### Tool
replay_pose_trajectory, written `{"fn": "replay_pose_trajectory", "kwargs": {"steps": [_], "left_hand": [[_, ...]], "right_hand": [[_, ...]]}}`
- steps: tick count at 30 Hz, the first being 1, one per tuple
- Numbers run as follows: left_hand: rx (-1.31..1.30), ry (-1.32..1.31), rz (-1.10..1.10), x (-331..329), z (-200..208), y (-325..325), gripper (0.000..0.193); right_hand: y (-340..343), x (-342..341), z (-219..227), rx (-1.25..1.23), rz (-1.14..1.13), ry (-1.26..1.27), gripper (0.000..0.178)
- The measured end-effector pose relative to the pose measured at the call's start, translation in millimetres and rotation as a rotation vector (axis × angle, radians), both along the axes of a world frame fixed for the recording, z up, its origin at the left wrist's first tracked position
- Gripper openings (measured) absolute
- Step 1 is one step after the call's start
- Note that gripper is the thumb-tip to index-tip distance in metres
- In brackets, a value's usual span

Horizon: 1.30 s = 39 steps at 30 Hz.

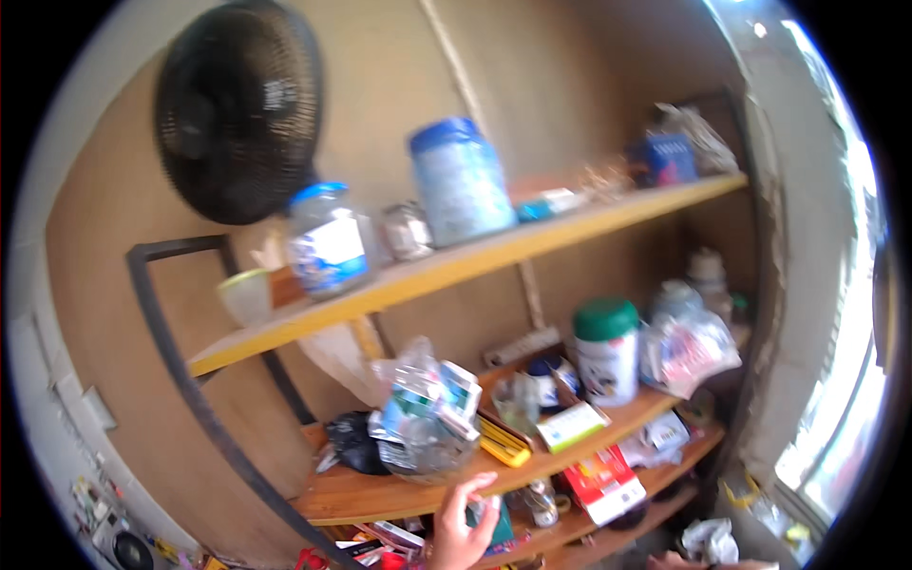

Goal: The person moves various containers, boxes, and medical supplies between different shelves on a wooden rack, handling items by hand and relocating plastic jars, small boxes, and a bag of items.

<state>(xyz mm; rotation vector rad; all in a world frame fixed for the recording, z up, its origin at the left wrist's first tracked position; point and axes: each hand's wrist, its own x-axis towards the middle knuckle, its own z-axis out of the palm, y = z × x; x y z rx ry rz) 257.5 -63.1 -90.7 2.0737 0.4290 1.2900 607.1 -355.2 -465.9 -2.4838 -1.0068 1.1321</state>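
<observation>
Your left hand (465, 522) was at the front edge of the middle shelf (328, 508), thumb and index curled with a gap between them. Couldn't tell if something small and pale sat in that gap; too blurred. Right hand: maybe the skin-toned patch by the crumpled whitish plastic bag (708, 540), cut off low right, so no call on its grip.

Nearest you: the clear round container (432, 459) on the middle shelf, just above your fingertips, and the teal box (502, 534) behind your fingers, one level down.

Risks as I read them:
- Container sat close to the shelf edge, with plastic-wrapped packets (418, 394) piled above its rim. Top-heavy; an upward knuckle bump could have tipped it or shed packets.
- Yellow pack (505, 443) pointed at the edge beside it. A sideways brush could have slid it off.
- Small glass jar (541, 503) stood just right of your hand. Pulling the teal box out at an angle could have knocked it over.
- Red-and-white box (605, 484) tilted out at the lower shelf's (581, 548) front. Snag your wrist there and it probably dropped.
</observation>
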Motion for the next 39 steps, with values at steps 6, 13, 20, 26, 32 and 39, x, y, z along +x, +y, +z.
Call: {"fn": "replay_pose_trajectory", "kwargs": {"steps": [6, 13, 20, 26, 32, 39], "left_hand": [[-0.029, -0.017, -0.09, 14.4, -9.9, 1.6, 0.038], [-0.079, 0.098, -0.176, 34.3, -32.5, 6.9, 0.036], [-0.152, 0.195, -0.315, 86.2, -41.3, -11.8, 0.036], [-0.158, 0.241, -0.408, 110.5, -46.1, -18.3, 0.036], [-0.165, 0.249, -0.481, 132.8, -56.2, -11.0, 0.032], [-0.279, 0.344, -0.596, 124.1, -63.2, 0.3, 0.03]], "right_hand": [[20.1, -62.6, 34.2, 0.308, -0.018, -0.274, 0.055], [28.5, -73.9, 61.0, 0.242, -0.167, -0.249, 0.058], [12.3, -90.3, 66.1, 0.182, -0.178, -0.203, 0.061], [14.9, -90.7, 74.7, 0.12, -0.155, -0.153, 0.065], [16.2, -79.2, 82.8, 0.05, -0.242, -0.041, 0.067], [10.4, -53.1, 60.2, -0.234, -0.536, 0.326, 0.078]]}}
